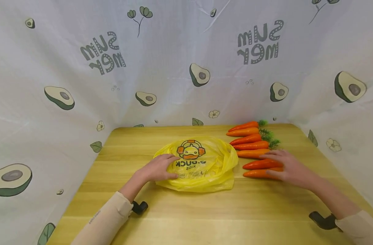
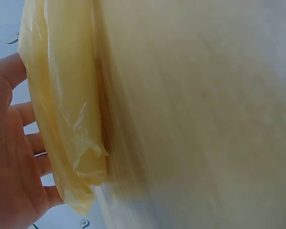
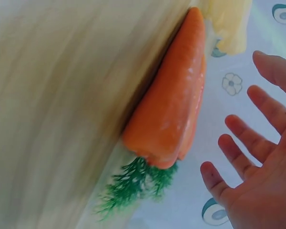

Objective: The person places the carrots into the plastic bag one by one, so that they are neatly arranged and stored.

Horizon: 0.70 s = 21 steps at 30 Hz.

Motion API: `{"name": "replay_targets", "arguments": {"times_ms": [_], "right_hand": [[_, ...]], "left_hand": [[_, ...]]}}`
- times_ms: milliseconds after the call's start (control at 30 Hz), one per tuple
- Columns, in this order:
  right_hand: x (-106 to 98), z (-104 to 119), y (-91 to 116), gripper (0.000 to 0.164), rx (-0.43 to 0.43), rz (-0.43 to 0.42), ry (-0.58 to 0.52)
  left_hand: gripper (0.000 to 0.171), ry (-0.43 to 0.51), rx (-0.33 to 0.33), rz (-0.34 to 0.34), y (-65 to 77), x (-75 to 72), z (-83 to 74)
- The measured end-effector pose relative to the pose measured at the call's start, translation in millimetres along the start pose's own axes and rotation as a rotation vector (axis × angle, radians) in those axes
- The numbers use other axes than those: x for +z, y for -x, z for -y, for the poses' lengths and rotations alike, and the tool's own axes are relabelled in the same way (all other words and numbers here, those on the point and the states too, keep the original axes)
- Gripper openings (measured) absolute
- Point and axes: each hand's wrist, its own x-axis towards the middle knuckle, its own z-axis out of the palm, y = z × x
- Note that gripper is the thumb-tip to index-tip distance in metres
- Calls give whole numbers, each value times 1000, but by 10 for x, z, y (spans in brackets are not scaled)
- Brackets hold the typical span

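A yellow plastic bag [image 1: 218,182] with a duck print lies in the middle of the table, its mouth spread wide. My left hand [image 1: 158,168] is at the bag's left edge, thumb and fingers apart; in the left wrist view the bag [image 2: 71,95] partly covers the fingers [image 2: 35,143]. Several carrots [image 1: 246,140] with green tops form a column right of the bag. Over the nearest carrots hovers my right hand [image 1: 291,170], fingers spread. The right wrist view shows a gap between that hand [image 3: 262,162] and the nearest carrot [image 3: 169,95].
The wooden table [image 1: 186,217] meets a white curtain [image 1: 174,51] printed with avocados at the back and both sides. Black mounts [image 1: 322,220] stick out below each wrist.
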Motion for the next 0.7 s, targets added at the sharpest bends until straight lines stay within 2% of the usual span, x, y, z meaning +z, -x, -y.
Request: {"name": "replay_targets", "arguments": {"times_ms": [100,267,433,700], "right_hand": [[-6,-26,65,52,41,5,-8],[-7,-67,151,50,47,-12,-4],[10,-139,221,49,48,-24,7],[63,-224,341,50,-4,-100,10]], "left_hand": [[76,3,0,15,-7,19,14],[78,-4,0,49,-6,24,25],[77,-8,13,54,-20,34,18],[74,-21,20,61,-32,69,31]]}}
